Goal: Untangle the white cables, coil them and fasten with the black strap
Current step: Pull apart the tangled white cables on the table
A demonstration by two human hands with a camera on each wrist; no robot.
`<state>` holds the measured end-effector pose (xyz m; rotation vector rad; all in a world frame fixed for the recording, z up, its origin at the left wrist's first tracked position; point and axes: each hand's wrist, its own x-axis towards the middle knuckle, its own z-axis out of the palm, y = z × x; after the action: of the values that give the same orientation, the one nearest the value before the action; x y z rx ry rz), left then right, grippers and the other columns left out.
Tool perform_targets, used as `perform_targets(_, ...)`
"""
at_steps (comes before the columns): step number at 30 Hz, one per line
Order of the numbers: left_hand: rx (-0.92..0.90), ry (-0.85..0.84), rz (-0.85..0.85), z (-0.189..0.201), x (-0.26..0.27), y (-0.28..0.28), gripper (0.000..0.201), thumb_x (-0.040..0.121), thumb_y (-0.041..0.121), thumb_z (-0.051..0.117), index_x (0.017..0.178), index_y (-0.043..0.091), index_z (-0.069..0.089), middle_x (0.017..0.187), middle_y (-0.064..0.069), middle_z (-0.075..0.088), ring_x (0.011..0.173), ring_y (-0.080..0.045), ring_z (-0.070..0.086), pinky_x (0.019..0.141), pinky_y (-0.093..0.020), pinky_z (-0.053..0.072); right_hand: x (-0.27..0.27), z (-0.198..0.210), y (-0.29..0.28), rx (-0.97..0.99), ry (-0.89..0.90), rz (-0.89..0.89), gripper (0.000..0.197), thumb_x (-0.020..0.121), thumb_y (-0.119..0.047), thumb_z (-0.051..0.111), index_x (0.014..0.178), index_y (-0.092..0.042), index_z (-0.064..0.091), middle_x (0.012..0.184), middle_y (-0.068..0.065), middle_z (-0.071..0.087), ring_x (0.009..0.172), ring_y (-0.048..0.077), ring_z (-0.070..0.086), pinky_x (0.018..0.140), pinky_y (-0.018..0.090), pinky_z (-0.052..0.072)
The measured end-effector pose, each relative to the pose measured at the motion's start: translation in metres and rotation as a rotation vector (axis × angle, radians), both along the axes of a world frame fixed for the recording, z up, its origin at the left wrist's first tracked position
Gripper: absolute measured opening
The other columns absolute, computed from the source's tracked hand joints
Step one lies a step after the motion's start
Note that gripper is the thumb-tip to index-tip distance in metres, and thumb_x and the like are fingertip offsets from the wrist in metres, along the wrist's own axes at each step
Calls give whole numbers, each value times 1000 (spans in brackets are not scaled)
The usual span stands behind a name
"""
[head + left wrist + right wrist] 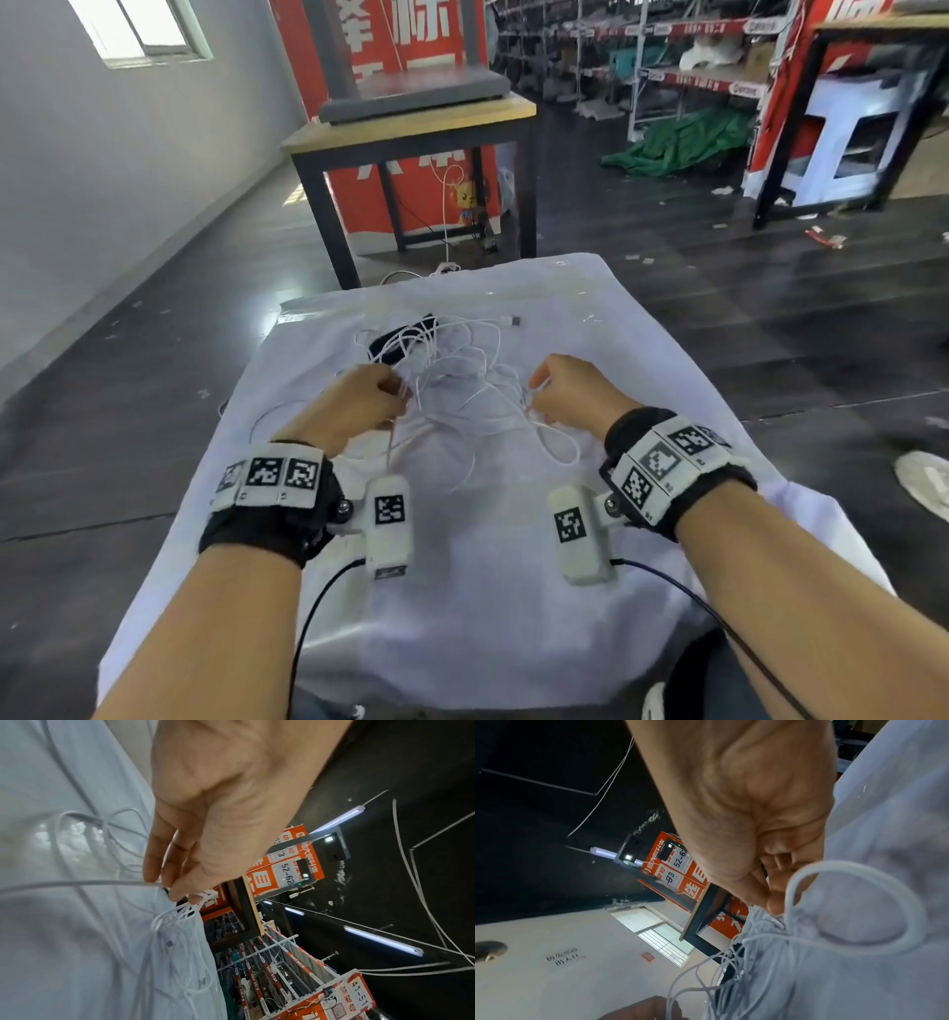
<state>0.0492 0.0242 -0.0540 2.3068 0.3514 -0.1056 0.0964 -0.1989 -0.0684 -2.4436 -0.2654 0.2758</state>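
On the white cloth (488, 591), white cables (462, 380) were pinched by left hand (354, 401) and right hand (575, 390); red shelving (693, 51) was seen behind.

White cloth (493, 591) over near table; wooden-topped table (411, 128) with black frame beyond; red banner (411, 31) behind; green tarpaulin (683, 144) on dark floor; stocked shelving (667, 46) at right.

You can read "52-62" on a white label (287, 874) fixed to the orange sign (262, 880) in your left wrist view, and "41-51" on another white label (358, 993) lower down. The Chinese characters on the red banner (411, 103) are too blurred to read.
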Motion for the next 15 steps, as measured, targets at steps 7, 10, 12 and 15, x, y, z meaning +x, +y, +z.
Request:
perform_targets(7,243,-170,-37,10,-2,-2,14,85,2,59,88,14,64,87,2,71,70,-11,62,49,-12,40,5,2,10,389,220,21,37,93,-12,56,129,-7,46,93,-1,54,64,10,63,75,25,56)
perform_targets(10,256,-220,-108,12,-4,-7,16,87,3,59,82,16,67,88,4,70,82,-9,64,62,-14,43,-1,-1,13,518,344,50,48,93,-12,59,135,-8,38,94,0,52,65,13,63,71,24,55)
perform_targets(12,267,-199,-167,14,-6,-12,18,90,3,58,83,12,72,84,7,70,76,2,63,61,-8,40,-6,-3,14,604,412,56,53,92,-10,60,139,-8,34,97,2,52,69,15,64,72,25,54)
perform_targets(15,333,-199,-202,15,-5,-17,23,87,3,60,81,17,76,96,6,70,88,-8,60,69,-15,39,-8,-1,12,707,453,38,57,92,-9,61,141,-6,31,104,8,55,80,19,67,79,27,55)
